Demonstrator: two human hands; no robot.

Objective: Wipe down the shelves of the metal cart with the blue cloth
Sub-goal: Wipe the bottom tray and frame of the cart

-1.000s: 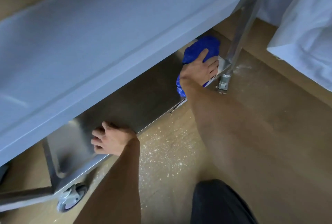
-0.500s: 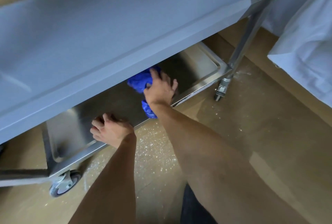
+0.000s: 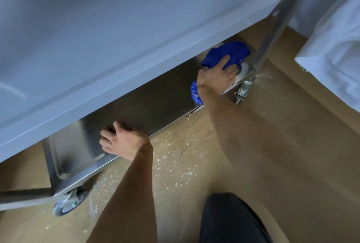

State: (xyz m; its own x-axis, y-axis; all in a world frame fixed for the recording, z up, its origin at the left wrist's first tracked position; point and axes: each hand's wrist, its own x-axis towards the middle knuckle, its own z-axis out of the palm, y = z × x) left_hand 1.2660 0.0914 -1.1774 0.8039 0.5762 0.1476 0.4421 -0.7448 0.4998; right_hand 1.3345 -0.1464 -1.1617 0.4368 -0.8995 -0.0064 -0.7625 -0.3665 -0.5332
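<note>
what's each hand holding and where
Right hand presses the blue cloth flat from above; left hand grips the lower shelf's front rim.

- Blue cloth (image 3: pixel 228 53): bunched, flattened under the right hand (image 3: pixel 217 77), spilling beyond its fingertips and wrist.
- Metal cart (image 3: pixel 136 28): shiny lower shelf (image 3: pixel 155 104) beneath both hands.

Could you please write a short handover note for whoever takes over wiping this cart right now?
Right hand: pressing the blue cloth flat on the bottom shelf, at its right end by the cart leg.
Left hand: gripping the bottom shelf's front edge near the left end, steadying the cart.
Done: cannot tell which shelves are clean.
Left: finish the bottom shelf; white specks lie on the floor.
</note>
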